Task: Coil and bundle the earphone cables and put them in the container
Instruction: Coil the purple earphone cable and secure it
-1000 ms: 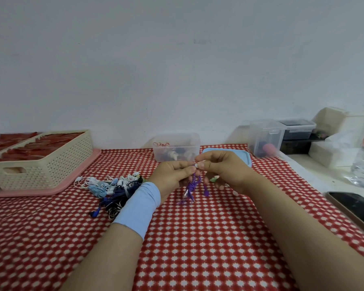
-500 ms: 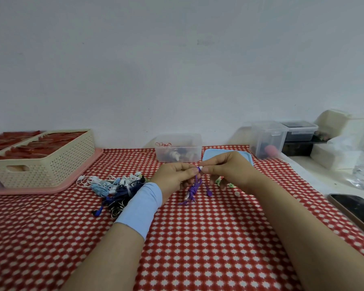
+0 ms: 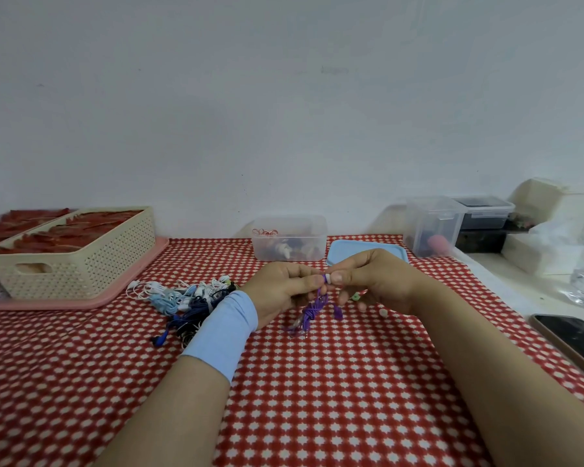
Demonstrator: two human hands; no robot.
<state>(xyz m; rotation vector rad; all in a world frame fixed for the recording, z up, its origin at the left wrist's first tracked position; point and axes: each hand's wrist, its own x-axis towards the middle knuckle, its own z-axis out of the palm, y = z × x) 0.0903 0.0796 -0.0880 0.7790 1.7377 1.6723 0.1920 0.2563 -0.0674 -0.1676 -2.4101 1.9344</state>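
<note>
Purple earphone cable (image 3: 312,310) hangs vertically, plug down

Bright, soft and even — faint shadows thrown leftward onto the wall (image 3: 284,129) beside the clear tub (image 3: 432,227), so lit from the right. Mildly soft all over, smeared and stretched toward the right edge — wide-angle bowing along the bench (image 3: 317,416).

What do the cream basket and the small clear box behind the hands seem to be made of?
Cream basket: likely moulded plastic with a matte finish, judging by its regular rows of small holes. Clear box: probably frosted, translucent plastic; its contents show through dimly.
</note>
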